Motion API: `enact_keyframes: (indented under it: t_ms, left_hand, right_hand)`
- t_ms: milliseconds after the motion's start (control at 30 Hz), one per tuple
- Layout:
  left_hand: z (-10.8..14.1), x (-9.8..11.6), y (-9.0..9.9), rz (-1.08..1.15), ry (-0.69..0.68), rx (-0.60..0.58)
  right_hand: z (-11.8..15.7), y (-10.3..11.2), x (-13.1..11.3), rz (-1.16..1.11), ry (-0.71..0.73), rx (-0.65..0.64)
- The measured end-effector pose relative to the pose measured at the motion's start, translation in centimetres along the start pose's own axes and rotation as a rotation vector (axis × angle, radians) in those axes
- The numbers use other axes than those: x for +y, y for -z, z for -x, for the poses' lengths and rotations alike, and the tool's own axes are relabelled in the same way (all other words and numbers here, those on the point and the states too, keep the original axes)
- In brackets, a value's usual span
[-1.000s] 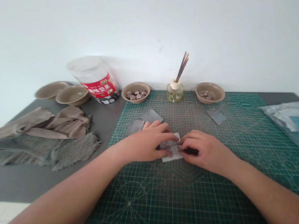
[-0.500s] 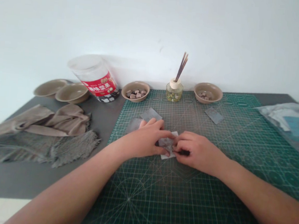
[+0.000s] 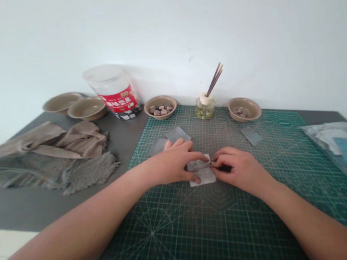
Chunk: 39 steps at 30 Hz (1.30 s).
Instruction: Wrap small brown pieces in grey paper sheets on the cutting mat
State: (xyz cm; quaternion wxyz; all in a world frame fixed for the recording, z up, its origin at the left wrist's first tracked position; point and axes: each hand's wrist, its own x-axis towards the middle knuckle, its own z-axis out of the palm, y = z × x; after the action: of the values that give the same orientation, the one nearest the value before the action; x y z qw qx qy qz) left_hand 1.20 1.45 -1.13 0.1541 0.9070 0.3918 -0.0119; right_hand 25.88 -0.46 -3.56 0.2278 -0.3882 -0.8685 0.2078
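A pale grey, creased square piece (image 3: 204, 175), like folded paper or cloth, lies on the green cutting mat (image 3: 201, 229). My left hand (image 3: 177, 160) rests over its left side, thumb and index finger spread apart and touching it near two edges. At its right edge my right hand (image 3: 238, 166) has thumb and fingers pinched together. What sits between those fingertips is too small to make out. Two thin grey sheets, one nearer the hand (image 3: 158, 146) and one behind it (image 3: 178, 134), lie beyond my left hand, which partly covers them.
A bowl of stones (image 3: 159, 116), a reed diffuser (image 3: 205, 108) and another bowl with stones (image 3: 244, 119) line the wall. A small grey sheet (image 3: 251, 135) lies at right, near a clear plastic bag (image 3: 342, 140). Leftward are a jar (image 3: 118, 101), two bowls (image 3: 87, 110) and crumpled cloths (image 3: 52, 156).
My right hand has drawn slightly right and away from the left hand, so more of the pale piece shows. My left hand keeps its place on it. The view has shifted a little.
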Motion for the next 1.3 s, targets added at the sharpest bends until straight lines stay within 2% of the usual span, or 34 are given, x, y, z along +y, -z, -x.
enact_keyframes:
  t_ms: [233, 333, 500, 633, 767, 933, 1033, 1167, 1300]
  left_hand:
    - [0.0, 0.0, -0.1, 0.005, 0.009, 0.002]
    - [0.0, -0.1, -0.2, 0.009, 0.001, 0.004]
    - [0.1, -0.2, -0.2, 0.0, -0.001, 0.006]
    - [0.2, -0.2, -0.1, -0.001, -0.01, 0.004]
    - [0.2, -0.2, -0.1, -0.014, -0.018, 0.004]
    - [0.2, 0.0, 0.1, -0.04, -0.009, 0.01]
    - [0.2, 0.1, 0.0, -0.032, 0.001, 0.015]
    - [0.2, 0.0, -0.2, -0.021, 0.028, 0.007]
    - [0.1, 0.1, -0.1, -0.005, 0.04, -0.016]
  right_hand:
    - [0.0, -0.6, -0.8, -0.046, 0.084, -0.059]
    - [-0.1, -0.7, -1.2, -0.031, 0.046, -0.02]
    - [-0.1, -0.7, -1.6, -0.04, 0.052, -0.052]
    - [0.2, -0.7, -1.7, -0.006, -0.044, 0.0]
    - [0.2, -1.1, -1.7, -0.077, 0.048, -0.038]
    - [-0.1, -1.6, -1.6, -0.054, 0.0, 0.01]
    - [-0.2, -1.3, -1.8, -0.038, -0.008, 0.006]
    - [-0.2, -0.4, -1.5, -0.042, 0.064, -0.103]
    - [-0.2, -0.1, -1.1, -0.034, 0.045, -0.038]
